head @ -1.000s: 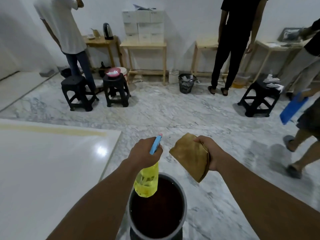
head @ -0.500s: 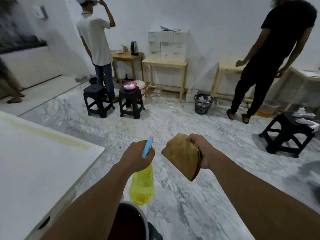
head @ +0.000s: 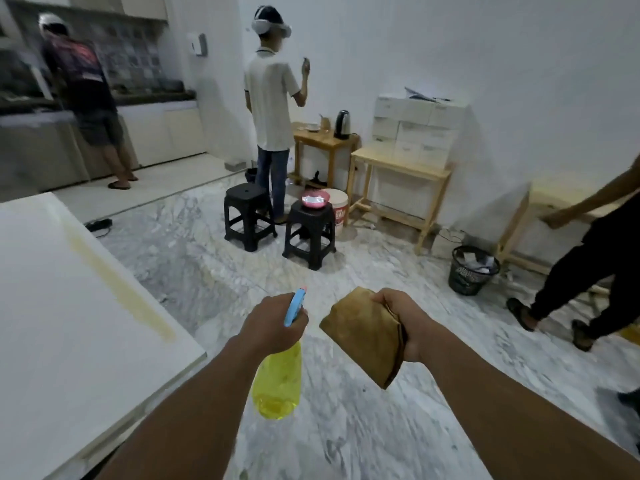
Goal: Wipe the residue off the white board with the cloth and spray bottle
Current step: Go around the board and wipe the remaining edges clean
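The white board [head: 62,323] lies flat at the left, with a long yellowish streak of residue [head: 117,282] running along its far side. My left hand [head: 273,327] grips the neck of a yellow spray bottle [head: 277,386] with a blue trigger head; the bottle hangs over the marble floor, just right of the board's corner. My right hand [head: 401,323] holds a folded brown cloth [head: 367,337] beside the bottle, also off the board.
Two black stools [head: 247,216] stand ahead, one bearing a pink bowl [head: 313,199]. A person in a white shirt [head: 273,109] stands behind them, another [head: 83,91] at the far-left counter. A person in black [head: 585,271] walks at the right near a black wastebasket [head: 472,270]. Wooden tables [head: 398,168] line the wall.
My view has swung left and up; the dark bucket below my hands has dropped out of sight. The board now fills more of the left. Both hands keep their hold.
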The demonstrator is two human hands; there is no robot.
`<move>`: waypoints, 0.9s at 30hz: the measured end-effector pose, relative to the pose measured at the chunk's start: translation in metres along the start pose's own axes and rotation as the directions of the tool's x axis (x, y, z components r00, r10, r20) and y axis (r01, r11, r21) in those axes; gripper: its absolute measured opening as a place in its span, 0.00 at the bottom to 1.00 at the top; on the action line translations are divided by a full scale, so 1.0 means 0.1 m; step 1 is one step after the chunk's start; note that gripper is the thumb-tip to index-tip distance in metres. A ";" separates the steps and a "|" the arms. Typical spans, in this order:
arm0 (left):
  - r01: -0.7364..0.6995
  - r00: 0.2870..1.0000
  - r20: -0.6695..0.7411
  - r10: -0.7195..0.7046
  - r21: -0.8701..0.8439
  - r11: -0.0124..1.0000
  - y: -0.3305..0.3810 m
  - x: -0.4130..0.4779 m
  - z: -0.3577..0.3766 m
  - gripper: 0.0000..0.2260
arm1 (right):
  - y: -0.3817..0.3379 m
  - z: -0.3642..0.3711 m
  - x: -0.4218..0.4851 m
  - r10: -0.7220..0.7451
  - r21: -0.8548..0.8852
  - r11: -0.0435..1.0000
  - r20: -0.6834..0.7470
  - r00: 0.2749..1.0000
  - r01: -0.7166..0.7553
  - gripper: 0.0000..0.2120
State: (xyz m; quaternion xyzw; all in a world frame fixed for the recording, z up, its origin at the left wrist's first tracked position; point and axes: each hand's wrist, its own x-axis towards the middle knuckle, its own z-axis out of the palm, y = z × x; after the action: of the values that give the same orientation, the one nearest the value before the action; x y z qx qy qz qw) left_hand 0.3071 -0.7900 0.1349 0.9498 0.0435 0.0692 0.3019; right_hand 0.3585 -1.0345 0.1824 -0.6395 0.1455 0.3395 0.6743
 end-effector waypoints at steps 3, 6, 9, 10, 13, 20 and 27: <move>0.016 0.999 -0.032 -0.017 -0.001 1.000 0.05 0.53 -0.04 0.10 | -0.51 -0.04 0.44 -0.020 -0.024 1.000 0.010 1.000 0.020 0.23; 0.043 0.999 -0.029 -0.042 0.020 0.999 0.02 0.93 -0.09 0.09 | -0.87 -0.01 0.84 -0.014 -0.024 1.000 0.065 0.998 0.016 0.20; 0.095 0.994 -0.053 -0.094 0.012 0.995 -0.06 1.33 -0.19 0.11 | -1.25 0.12 1.31 0.001 -0.050 0.999 0.119 0.993 0.005 0.18; 0.115 0.992 -0.056 -0.114 0.003 0.993 -0.08 1.46 -0.23 0.11 | -1.37 0.18 1.46 -0.006 -0.063 0.998 0.128 0.992 0.014 0.19; 0.188 0.977 -0.092 -0.191 -0.031 0.982 -0.24 1.87 -0.34 0.11 | -1.73 0.42 2.00 -0.010 -0.132 0.991 0.193 0.981 0.036 0.22; 0.351 0.910 -0.242 -0.338 0.015 0.936 -0.72 2.59 -0.57 0.09 | -2.52 1.02 2.94 0.024 -0.206 0.976 0.404 0.914 0.065 0.14; 0.547 0.790 -0.300 -0.534 -0.048 0.836 -1.54 3.05 -1.01 0.13 | -3.05 2.10 3.92 0.120 -0.234 0.972 0.537 0.835 0.011 0.20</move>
State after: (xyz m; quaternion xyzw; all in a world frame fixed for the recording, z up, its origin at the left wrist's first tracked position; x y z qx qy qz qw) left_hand 0.5857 -0.5692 0.1594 0.8818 0.3598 0.1231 0.2789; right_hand 0.7900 -0.7110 0.1976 -0.5839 -0.0751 0.5416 0.6001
